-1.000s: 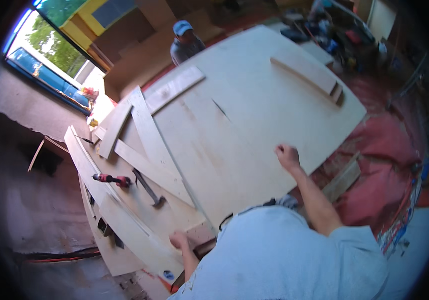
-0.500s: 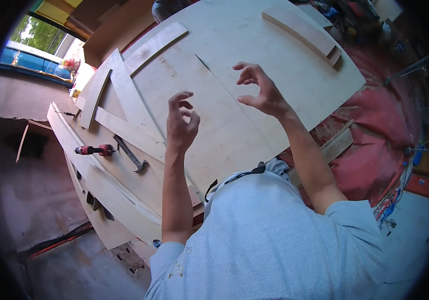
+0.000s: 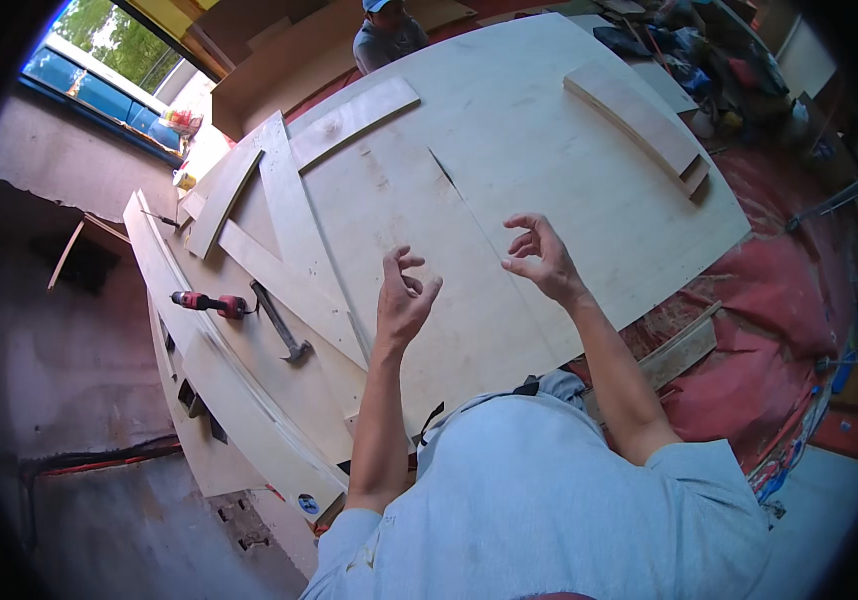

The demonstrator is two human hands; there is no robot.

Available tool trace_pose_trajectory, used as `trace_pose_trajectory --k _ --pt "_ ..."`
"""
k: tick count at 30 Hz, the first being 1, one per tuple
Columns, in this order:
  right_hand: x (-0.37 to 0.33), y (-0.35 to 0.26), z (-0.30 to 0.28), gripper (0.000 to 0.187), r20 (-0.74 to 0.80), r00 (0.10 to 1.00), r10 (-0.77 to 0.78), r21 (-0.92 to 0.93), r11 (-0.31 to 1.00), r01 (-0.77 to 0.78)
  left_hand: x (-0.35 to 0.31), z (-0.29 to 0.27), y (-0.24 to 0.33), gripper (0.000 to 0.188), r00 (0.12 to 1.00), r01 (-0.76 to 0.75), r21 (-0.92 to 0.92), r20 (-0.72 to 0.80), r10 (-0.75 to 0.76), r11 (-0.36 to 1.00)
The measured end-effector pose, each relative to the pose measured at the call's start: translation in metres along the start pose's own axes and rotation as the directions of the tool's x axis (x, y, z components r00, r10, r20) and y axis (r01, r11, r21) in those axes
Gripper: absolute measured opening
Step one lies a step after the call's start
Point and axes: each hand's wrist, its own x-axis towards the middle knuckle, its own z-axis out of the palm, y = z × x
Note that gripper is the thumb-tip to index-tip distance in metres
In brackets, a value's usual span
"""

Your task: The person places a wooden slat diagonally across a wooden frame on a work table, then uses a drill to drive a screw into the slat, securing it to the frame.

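My left hand [image 3: 407,297] hovers above a large pale plywood sheet [image 3: 519,110], its fingers loosely curled and apart, holding nothing. To its right my right hand [image 3: 543,264] is raised over the same sheet, thumb and fingers bent with a gap between them, also empty. The palms roughly face each other. A dark narrow slit [image 3: 443,168] runs into the sheet just beyond them. Left of my left forearm lie a claw hammer [image 3: 281,322] and a red and black cordless drill [image 3: 211,303], neither touched.
Long plywood strips [image 3: 299,225] lie across the left side, and a stack of curved plywood pieces [image 3: 639,125] rests at the far right. A person in a blue cap [image 3: 389,38] is beyond the far edge. Red sheeting [image 3: 774,270] covers the area at right.
My right hand has come nearer to me and closer to my left hand. The view has shifted, bringing more of the person at the far edge into sight.
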Motion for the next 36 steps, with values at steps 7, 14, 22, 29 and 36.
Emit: trace_pose_trajectory --k 7,14,22,29,36 --pt "0.002 0.007 0.001 0.041 0.051 0.943 0.33 0.224 0.916 -0.333 0.002 -0.008 0.003 0.047 0.923 0.384 -0.268 0.096 -0.372 0.884" --pt "-0.03 0.007 0.008 0.032 -0.051 0.983 0.174 0.132 0.977 -0.166 -0.021 0.015 -0.014 0.032 0.983 0.181 -0.307 0.023 -0.183 0.934" --pt "-0.056 0.011 -0.001 0.025 -0.109 0.983 0.151 0.032 0.988 -0.148 -0.04 0.032 -0.033 0.033 0.987 0.162 -0.254 0.049 -0.154 0.954" --pt "-0.076 -0.051 -0.022 0.009 -0.152 0.979 0.137 0.3 0.95 -0.086 -0.063 0.023 -0.051 0.018 0.956 0.28 -0.138 -0.054 -0.29 0.95" --pt "-0.136 -0.207 -0.093 0.013 -0.101 0.514 -0.852 0.011 0.515 0.857 -0.133 -0.025 -0.143 0.022 0.89 0.388 -0.06 -0.232 -0.391 0.92"
